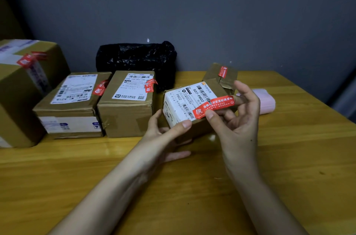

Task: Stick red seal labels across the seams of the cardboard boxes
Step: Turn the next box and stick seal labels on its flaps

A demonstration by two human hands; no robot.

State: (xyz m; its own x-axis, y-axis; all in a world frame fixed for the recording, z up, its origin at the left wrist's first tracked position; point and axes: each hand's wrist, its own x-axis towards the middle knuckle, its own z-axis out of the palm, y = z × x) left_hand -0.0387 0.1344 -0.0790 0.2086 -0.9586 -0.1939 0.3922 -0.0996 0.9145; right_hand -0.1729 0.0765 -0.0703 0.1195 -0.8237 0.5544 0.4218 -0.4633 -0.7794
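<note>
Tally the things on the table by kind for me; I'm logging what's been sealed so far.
Cardboard boxes: 5 (large, two side by side, one in the hands, small rear one)
Red seal labels: 5, one per box; the fifth is being stuck on
Black plastic bag: 1
Pink item: 1
Total: 12

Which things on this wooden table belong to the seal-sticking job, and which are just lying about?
Job: small cardboard box with white shipping label, held by left hand; long red seal label in right hand; four sealed brown cardboard boxes.

Lying about: crumpled black plastic bag; pale pink pouch.
</note>
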